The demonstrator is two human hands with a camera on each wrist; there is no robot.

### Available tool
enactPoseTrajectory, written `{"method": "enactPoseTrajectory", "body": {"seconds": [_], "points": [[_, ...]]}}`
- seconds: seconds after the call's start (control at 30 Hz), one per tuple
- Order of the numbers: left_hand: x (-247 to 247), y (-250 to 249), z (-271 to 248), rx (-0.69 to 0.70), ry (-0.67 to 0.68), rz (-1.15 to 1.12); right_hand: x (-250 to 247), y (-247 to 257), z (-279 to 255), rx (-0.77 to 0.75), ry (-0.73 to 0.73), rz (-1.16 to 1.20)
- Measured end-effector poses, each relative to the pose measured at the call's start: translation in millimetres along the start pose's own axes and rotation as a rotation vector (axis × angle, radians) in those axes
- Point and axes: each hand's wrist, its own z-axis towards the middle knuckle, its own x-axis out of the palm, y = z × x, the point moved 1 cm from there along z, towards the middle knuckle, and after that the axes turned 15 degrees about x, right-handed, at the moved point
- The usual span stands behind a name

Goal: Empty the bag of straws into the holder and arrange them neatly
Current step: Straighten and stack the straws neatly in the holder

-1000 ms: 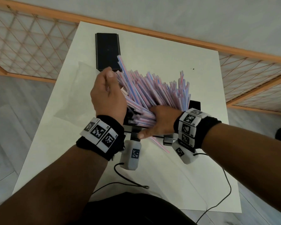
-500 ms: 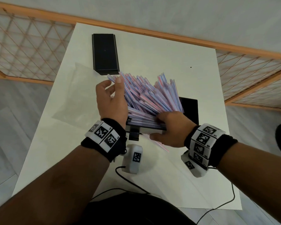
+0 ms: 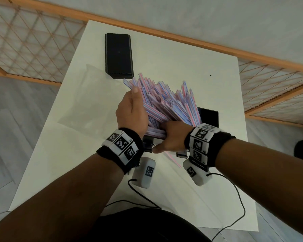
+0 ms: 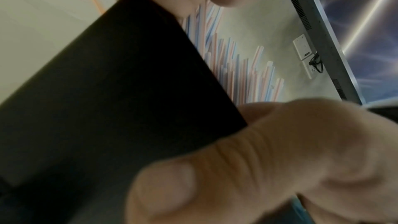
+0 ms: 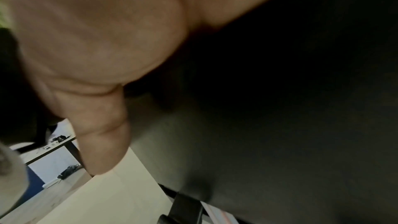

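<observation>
A thick bunch of pink, blue and white striped straws [image 3: 166, 102] fans up and back out of the black holder [image 3: 208, 116] in the middle of the table. My left hand [image 3: 131, 110] lies flat against the bunch's left side, fingers straight. My right hand [image 3: 171, 137] grips the holder's near edge, its fingers over the straws' lower ends and its thumb along the outer wall. The left wrist view shows the holder's dark wall [image 4: 107, 108] with straws [image 4: 237, 67] above it. The right wrist view shows my thumb [image 5: 103, 142] beside the holder's wall [image 5: 280, 125]. The empty clear bag [image 3: 87, 102] lies flat to the left.
The holder's black lid [image 3: 119, 55] lies at the back of the white table [image 3: 182, 58]. One stray straw [image 3: 172, 158] lies on the table under my right wrist. Black cables [image 3: 234, 198] trail across the near side. A wooden lattice railing [image 3: 33, 41] borders the table.
My left hand has closed in and flattened against the straws, pushing the fan tighter and more upright. My right hand has slid back to the holder's near edge.
</observation>
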Motion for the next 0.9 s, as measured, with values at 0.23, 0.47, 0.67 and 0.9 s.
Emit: {"method": "enactPoseTrajectory", "body": {"seconds": [0.23,0.47,0.67,0.9], "points": [[-0.1,0.7,-0.6,-0.001,0.002,-0.034,-9.7,3.0,8.6,0.065,0.256,0.034],[-2.7,-4.1,-1.8,-0.045,-0.042,-0.123,-13.3,9.4,15.7,-0.010,0.298,0.061],[-6.4,-9.1,4.0,-0.022,-0.074,-0.150,-20.4,9.0,11.1,0.022,0.185,0.010],[-20.5,-20.1,20.3,0.018,-0.129,-0.108,-10.7,-5.8,-0.4,-0.050,-0.048,-0.063]]}}
